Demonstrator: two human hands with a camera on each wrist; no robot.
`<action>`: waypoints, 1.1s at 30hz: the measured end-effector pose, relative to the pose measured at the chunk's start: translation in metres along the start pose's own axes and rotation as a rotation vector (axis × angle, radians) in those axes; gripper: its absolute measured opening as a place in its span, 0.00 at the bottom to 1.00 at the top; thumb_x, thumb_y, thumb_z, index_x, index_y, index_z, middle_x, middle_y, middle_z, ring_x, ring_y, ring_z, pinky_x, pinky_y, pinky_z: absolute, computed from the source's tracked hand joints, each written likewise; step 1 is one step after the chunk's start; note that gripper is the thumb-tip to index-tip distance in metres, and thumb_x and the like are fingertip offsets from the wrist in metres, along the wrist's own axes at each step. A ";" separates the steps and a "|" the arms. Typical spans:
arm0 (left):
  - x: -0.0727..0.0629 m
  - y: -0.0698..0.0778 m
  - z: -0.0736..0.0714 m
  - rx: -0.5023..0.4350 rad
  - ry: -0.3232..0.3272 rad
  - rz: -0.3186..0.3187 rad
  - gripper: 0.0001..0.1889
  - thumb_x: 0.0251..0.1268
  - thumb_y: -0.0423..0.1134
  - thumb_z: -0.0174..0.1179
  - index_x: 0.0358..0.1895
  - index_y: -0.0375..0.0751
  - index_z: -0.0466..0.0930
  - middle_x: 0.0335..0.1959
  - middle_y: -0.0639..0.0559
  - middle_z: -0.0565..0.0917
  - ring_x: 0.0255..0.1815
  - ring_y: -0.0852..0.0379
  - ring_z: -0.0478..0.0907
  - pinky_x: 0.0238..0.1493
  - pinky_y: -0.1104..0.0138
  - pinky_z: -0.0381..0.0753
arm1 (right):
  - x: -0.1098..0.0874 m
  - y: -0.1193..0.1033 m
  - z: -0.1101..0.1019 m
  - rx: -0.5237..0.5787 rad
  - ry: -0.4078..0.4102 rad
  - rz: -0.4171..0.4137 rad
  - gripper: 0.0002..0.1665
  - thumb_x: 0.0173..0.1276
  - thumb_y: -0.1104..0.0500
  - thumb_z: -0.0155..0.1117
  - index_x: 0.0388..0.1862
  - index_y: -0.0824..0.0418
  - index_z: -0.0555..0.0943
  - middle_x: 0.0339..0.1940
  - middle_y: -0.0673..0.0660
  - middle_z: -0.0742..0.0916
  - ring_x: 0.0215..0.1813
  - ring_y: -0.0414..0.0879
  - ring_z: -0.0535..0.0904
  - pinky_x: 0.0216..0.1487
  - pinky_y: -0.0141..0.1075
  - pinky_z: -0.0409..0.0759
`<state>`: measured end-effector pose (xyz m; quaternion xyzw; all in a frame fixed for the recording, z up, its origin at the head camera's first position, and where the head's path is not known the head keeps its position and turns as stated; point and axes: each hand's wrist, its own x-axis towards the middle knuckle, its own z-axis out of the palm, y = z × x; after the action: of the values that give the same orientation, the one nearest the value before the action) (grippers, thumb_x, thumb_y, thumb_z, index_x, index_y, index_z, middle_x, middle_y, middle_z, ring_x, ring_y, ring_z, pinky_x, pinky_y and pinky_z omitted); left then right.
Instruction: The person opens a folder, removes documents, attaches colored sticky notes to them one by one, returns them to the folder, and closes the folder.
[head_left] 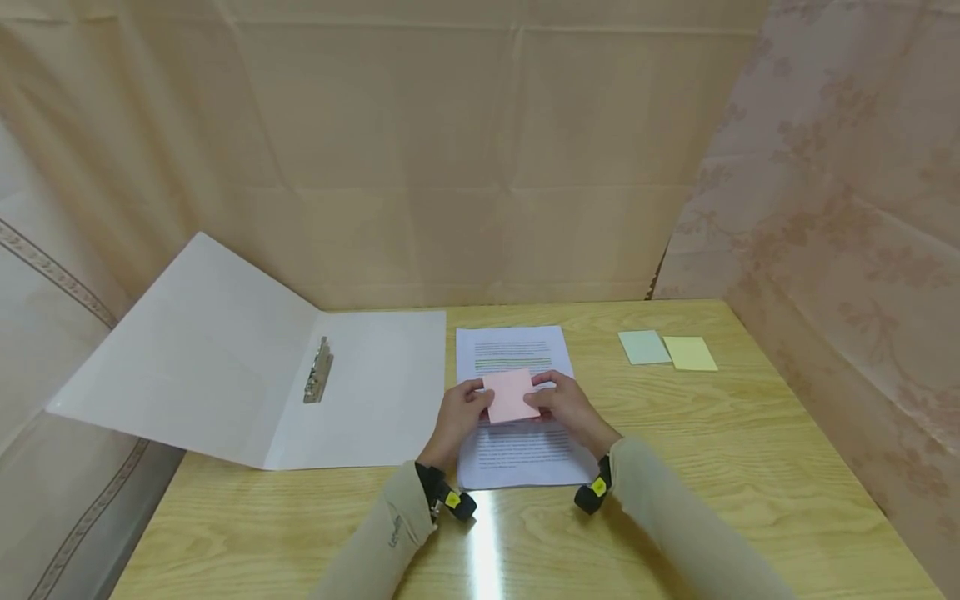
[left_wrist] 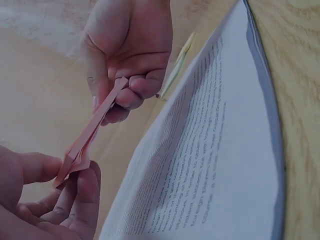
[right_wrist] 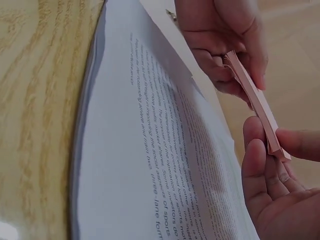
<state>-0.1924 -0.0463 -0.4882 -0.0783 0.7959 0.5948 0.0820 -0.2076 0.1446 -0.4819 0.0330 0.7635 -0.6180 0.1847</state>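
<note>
A pink sticky note pad (head_left: pixel 511 396) is held up between both hands, above a stack of printed paper (head_left: pixel 525 458). My left hand (head_left: pixel 456 417) pinches its left edge, thumb on top and fingers beneath. On the opposite edge, my right hand (head_left: pixel 572 410) pinches it the same way. Seen edge-on in the left wrist view, the pad (left_wrist: pixel 90 132) has some sheets parted from the rest near the left fingers. In the right wrist view the pad (right_wrist: pixel 255 102) also shows its thickness. A line on the top page is highlighted green.
Left of the papers lies an open white folder (head_left: pixel 375 383) with a metal clip (head_left: pixel 318 371), its cover tilted up. A pale green sticky note pad (head_left: pixel 643 347) and a yellow one (head_left: pixel 691 353) lie at the table's (head_left: pixel 750 467) back right. Curtains hang behind.
</note>
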 end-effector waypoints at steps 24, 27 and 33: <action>-0.003 0.000 0.003 -0.118 -0.047 -0.126 0.22 0.70 0.43 0.53 0.63 0.39 0.72 0.49 0.44 0.85 0.39 0.56 0.83 0.38 0.69 0.78 | -0.008 -0.001 0.013 -0.545 0.058 -0.400 0.22 0.58 0.64 0.71 0.53 0.58 0.84 0.67 0.64 0.74 0.68 0.62 0.69 0.67 0.57 0.67; -0.003 -0.001 0.003 -0.114 -0.049 -0.131 0.22 0.70 0.43 0.53 0.64 0.40 0.72 0.50 0.44 0.85 0.39 0.56 0.83 0.39 0.68 0.78 | -0.009 -0.001 0.015 -0.606 0.020 -0.447 0.20 0.59 0.62 0.71 0.52 0.58 0.84 0.68 0.62 0.74 0.71 0.62 0.67 0.70 0.58 0.63; -0.005 -0.001 0.002 -0.111 -0.063 -0.104 0.22 0.71 0.44 0.52 0.64 0.39 0.72 0.52 0.43 0.84 0.41 0.55 0.83 0.40 0.68 0.78 | -0.010 -0.002 0.018 -0.665 -0.010 -0.462 0.26 0.54 0.55 0.76 0.54 0.58 0.83 0.68 0.61 0.75 0.71 0.61 0.67 0.71 0.56 0.63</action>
<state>-0.1871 -0.0441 -0.4889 -0.1053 0.7534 0.6352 0.1334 -0.1947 0.1289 -0.4799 -0.2038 0.9082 -0.3629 0.0451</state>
